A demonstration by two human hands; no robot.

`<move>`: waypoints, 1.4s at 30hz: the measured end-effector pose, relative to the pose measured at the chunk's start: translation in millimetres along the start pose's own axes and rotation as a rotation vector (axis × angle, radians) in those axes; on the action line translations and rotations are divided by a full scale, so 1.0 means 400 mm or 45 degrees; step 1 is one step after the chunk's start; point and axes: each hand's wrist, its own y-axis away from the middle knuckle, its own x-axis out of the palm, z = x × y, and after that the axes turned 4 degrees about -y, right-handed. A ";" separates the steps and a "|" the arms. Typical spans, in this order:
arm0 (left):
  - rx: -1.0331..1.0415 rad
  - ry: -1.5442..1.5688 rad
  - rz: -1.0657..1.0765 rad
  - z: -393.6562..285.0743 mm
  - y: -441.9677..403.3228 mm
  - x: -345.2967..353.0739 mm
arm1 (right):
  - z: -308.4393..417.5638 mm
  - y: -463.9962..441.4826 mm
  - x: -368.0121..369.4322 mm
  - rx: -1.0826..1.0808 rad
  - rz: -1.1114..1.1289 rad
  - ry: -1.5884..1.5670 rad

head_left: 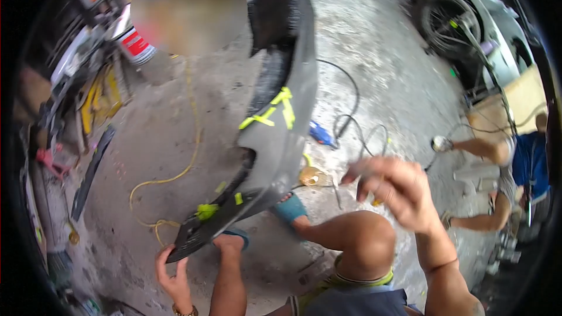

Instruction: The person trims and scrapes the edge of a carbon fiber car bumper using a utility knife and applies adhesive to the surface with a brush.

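A dark grey car bumper (275, 146) runs from the top of the view down to the lower left, with yellow-green tape strips (285, 108) on it. My left hand (173, 278) is closed on the bumper's lower tip, thumb and fingers on either side of the edge. My right hand (395, 190) is raised to the right of the bumper, apart from it. Its fingers are curled and blurred; what they pinch, if anything, I cannot make out. A thin pale tool (337, 192) shows just left of these fingers, and whether they touch it is unclear.
A blue tool (322, 134) and black cable lie on the concrete floor. A yellow cord (190, 167) winds across the left side. A red-and-white bucket (136, 45) stands at upper left. At right, a person in blue (530, 161) sits near a car wheel (448, 22).
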 end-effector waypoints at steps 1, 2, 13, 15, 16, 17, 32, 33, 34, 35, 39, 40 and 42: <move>0.063 0.169 -0.039 0.025 -0.006 -0.002 | -0.020 0.028 -0.027 0.093 -0.170 -0.128; 0.122 0.339 -0.080 0.023 -0.016 0.008 | -0.061 0.057 -0.048 0.176 -0.342 -0.258; -0.189 -0.259 -0.138 -0.284 -0.028 0.019 | -0.624 0.548 0.090 0.952 -0.436 -0.130; -0.019 -0.350 -0.043 -0.207 -0.017 0.000 | -0.774 0.614 0.160 0.939 -0.320 -0.088; 0.122 -0.451 0.065 -0.169 -0.007 -0.018 | -0.855 0.646 0.200 0.926 -0.252 -0.056; 0.128 -0.549 0.061 -0.166 -0.001 -0.020 | -0.903 0.664 0.227 0.924 -0.241 -0.030; -0.163 -0.443 0.745 -0.017 0.138 0.494 | -1.164 0.760 0.321 0.885 -0.863 0.490; -0.163 -0.488 0.787 0.017 0.118 0.552 | -1.142 0.740 0.314 0.867 -0.869 0.554; -0.176 -0.484 0.782 0.069 0.111 0.602 | -1.086 0.698 0.303 0.860 -0.856 0.558; -0.045 -0.627 0.686 0.127 0.107 0.651 | -1.020 0.643 0.294 0.724 -0.646 0.483; 0.256 -1.025 0.503 0.277 0.084 0.765 | -0.871 0.377 0.371 0.090 0.057 0.304; 0.249 -1.017 0.507 0.349 0.086 0.794 | -0.831 0.295 0.406 -0.005 0.197 0.282; 1.008 -2.801 0.508 0.504 0.107 0.839 | -0.846 0.123 0.529 -0.444 0.284 0.861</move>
